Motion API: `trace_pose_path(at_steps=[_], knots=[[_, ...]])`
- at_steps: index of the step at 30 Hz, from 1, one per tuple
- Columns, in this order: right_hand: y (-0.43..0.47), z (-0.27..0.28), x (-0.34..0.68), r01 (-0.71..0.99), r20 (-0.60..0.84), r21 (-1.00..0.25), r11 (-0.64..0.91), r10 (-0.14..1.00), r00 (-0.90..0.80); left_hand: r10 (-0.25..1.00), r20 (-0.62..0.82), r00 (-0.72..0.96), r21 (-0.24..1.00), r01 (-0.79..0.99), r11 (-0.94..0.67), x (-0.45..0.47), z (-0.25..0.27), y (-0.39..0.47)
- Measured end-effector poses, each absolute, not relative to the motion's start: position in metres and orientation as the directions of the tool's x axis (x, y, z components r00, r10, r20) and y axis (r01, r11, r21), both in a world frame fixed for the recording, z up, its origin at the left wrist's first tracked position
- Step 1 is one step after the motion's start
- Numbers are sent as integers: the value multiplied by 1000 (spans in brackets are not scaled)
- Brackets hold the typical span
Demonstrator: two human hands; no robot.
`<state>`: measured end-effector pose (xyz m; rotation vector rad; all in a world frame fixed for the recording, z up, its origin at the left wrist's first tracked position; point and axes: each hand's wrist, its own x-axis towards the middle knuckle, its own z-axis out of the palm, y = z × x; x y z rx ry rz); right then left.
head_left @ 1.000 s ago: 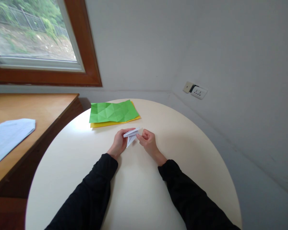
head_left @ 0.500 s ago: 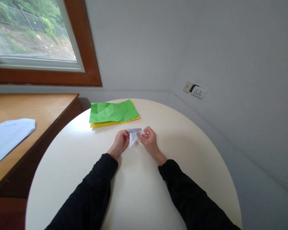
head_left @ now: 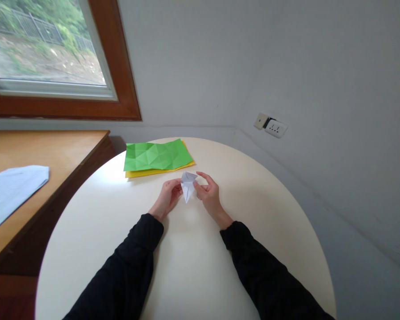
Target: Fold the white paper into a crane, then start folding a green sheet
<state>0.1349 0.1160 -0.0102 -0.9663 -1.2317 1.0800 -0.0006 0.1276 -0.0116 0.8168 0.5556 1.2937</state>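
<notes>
A small piece of folded white paper (head_left: 188, 184) is held just above the round table, with a pointed end toward me and creased flaps at its top. My left hand (head_left: 169, 195) grips its left edge; some of the fingers are hidden behind the paper. On the other side, my right hand (head_left: 209, 193) has the thumb against the paper's right edge, and the index finger is raised and curved near the upper right flap. Beyond both hands lies a creased green sheet (head_left: 156, 155) on top of a yellow sheet (head_left: 143, 174).
The round white table (head_left: 193, 266) fills the middle. To the left stands a wooden desk (head_left: 70, 151) with a pale blue cloth-like item (head_left: 16, 186). A brown-framed window (head_left: 116, 58) is at upper left; a wall socket (head_left: 276, 128) is at right.
The folded paper has turned so its upper flaps now spread toward me, where before a flat edge showed. My right index finger has straightened and lifted away from the thumb.
</notes>
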Motion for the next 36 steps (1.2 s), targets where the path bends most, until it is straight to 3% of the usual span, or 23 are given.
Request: trace_pose_path(at_steps=[17, 23, 36], knots=[[119, -12, 135, -129, 151, -979, 161, 985, 80, 977, 86, 196, 855, -517, 28, 1, -4, 122], [122, -15, 134, -111, 160, -979, 171, 981, 106, 992, 49, 112, 901, -434, 4, 1, -7, 122], [119, -15, 133, 11, 270, -962, 271, 952, 147, 964, 263, -33, 948, -179, -264, -1, -12, 127]])
